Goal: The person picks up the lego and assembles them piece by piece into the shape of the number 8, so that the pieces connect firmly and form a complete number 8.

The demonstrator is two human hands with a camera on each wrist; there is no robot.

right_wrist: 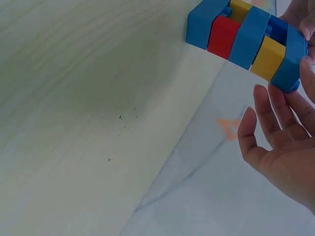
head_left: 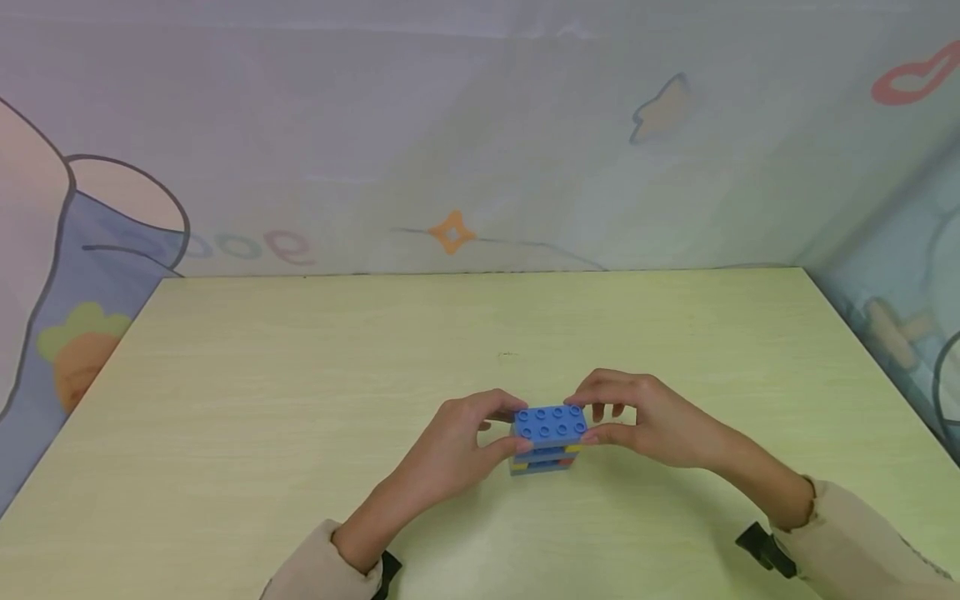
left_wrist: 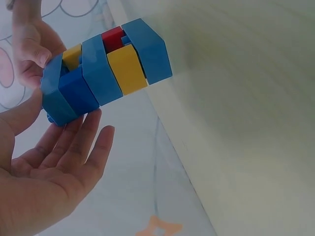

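Note:
A stack of toy building bricks [head_left: 551, 423] stands upright on the table, a blue studded brick on top. My left hand [head_left: 465, 437] pinches the left end of the top blue brick [left_wrist: 58, 98] between thumb and fingers. On the opposite end, my right hand [head_left: 652, 417] pinches the same brick, thumb in front and fingers behind. Below it, smaller bricks alternate with blue layers: a yellow brick [right_wrist: 268, 58] on the right side, then a middle blue brick [left_wrist: 101, 69], then a red brick [right_wrist: 224, 37] and a yellow one [left_wrist: 127, 70], and a blue bottom brick [left_wrist: 150, 51].
The pale wooden table [head_left: 300, 375] spreads out around the stack. A printed cloth [head_left: 337, 125] hangs behind and along the sides, meeting the table's far edge. Black straps [head_left: 765, 550] show by the sleeves at both wrists.

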